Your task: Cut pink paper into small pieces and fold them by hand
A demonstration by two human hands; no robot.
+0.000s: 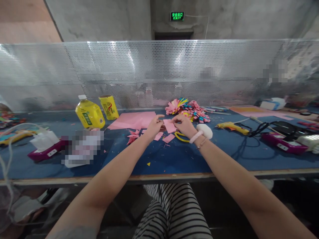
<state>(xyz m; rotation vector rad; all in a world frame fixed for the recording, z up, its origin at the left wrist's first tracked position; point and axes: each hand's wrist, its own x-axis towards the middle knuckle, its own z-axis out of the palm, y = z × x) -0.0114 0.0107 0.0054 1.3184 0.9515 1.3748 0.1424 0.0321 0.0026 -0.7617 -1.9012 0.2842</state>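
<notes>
Between my two hands a small square of pink paper (169,126) is held up over the table. My left hand (155,126) is closed at its left edge, thumb and fingers together. On the opposite edge, my right hand (184,125) pinches the paper; a fluffy white band is on that wrist. Loose pink paper pieces (168,138) lie just below the hands. A folded pink paper shape (133,136) rests left of them. Behind my left hand is a stack of larger pink sheets (133,120). Yellow-handled scissors (181,137) lie partly hidden under my right hand.
Paper flowers (188,110) are heaped behind my hands. A yellow liquid jug (90,113) and yellow canister (109,107) stand at the left. A glue gun (232,127) with cables and a purple power strip (284,143) lie right; another power strip (47,152) is left. A perforated metal screen (119,73) borders the back.
</notes>
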